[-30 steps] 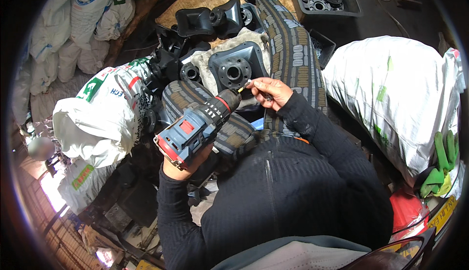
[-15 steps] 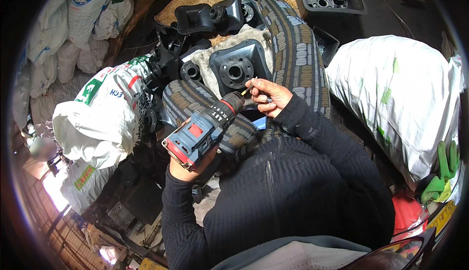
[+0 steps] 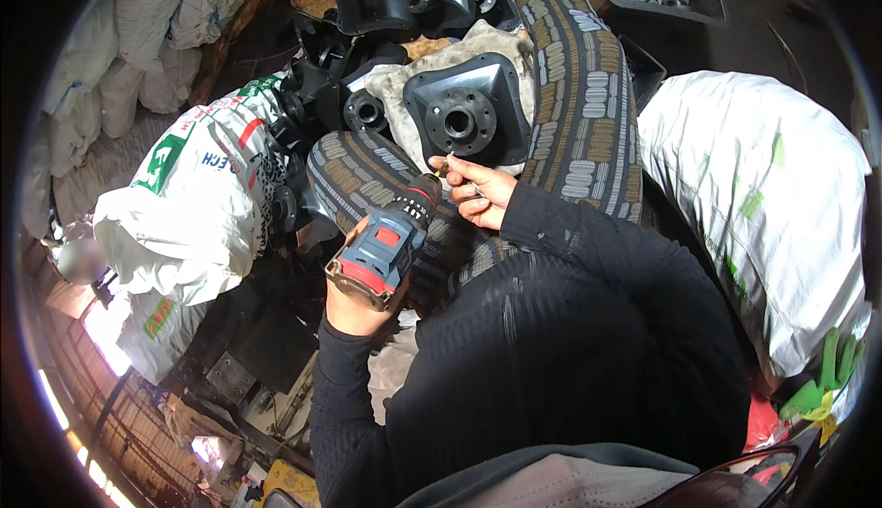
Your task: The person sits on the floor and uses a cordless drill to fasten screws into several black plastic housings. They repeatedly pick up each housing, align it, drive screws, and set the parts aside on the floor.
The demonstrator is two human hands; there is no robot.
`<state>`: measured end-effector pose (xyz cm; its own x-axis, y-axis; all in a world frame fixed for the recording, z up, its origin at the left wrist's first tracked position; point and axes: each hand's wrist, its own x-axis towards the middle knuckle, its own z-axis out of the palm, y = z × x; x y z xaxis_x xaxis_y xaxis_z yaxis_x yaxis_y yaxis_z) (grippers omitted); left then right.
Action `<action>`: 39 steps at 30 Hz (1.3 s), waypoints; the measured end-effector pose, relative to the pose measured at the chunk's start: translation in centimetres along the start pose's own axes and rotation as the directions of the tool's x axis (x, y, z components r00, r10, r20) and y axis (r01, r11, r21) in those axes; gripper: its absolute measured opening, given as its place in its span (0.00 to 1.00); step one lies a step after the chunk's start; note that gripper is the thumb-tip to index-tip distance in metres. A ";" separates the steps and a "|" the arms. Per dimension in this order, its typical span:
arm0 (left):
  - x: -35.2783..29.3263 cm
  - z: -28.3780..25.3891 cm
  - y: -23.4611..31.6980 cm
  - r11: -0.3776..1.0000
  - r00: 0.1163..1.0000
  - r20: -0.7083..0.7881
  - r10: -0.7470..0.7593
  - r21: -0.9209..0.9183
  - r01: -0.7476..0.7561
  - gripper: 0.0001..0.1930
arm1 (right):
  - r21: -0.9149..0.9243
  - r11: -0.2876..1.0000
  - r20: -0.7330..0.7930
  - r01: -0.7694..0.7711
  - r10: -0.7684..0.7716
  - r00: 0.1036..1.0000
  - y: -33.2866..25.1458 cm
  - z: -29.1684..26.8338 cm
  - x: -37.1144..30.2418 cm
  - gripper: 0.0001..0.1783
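Observation:
My left hand is wrapped round a blue-grey and red cordless drill, its chuck pointing up and away from me. At the tip of the bit, the fingers of my right hand pinch a small metal piece that looks like a screw; its exact shape is too small to make out. Just beyond my fingers lies a black part with a square flange and a round hub with holes. It rests on a dirty pale cloth between my legs.
More black flanged parts lie beyond and to the left. A dark crate of round metal parts stands at the far right. Large white sacks flank me, one at the right, another at the left. Green gloves lie lower right.
My right hand and the drill's chuck have shifted slightly left in the picture, and the drill stands more upright. The flanged part appears a little further right as the view shifts.

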<state>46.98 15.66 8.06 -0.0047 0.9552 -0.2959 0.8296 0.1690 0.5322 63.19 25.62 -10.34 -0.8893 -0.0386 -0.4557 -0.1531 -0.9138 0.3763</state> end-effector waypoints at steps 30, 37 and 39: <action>11.3 -6.6 -1.4 0.947 0.831 0.475 -0.289 0.014 0.321 0.21 | -0.979 0.162 -0.061 0.125 -0.815 0.576 -5.1 -1.0 -0.4 0.18; 10.1 -5.6 -1.5 0.970 0.878 0.422 -0.227 0.024 0.240 0.22 | -0.982 0.021 0.062 0.188 -0.903 0.426 -4.3 -2.2 1.1 0.18; 9.4 -5.2 -1.9 0.976 0.885 0.419 -0.203 0.014 0.218 0.21 | -0.990 -0.029 0.084 0.135 -0.903 0.421 -4.5 -2.1 1.0 0.18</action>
<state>42.43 25.58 8.41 0.0614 0.7091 -0.7025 0.8163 0.3693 0.4442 63.87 28.88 -14.21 -0.2725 0.8427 -0.4642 0.3111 -0.3794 -0.8714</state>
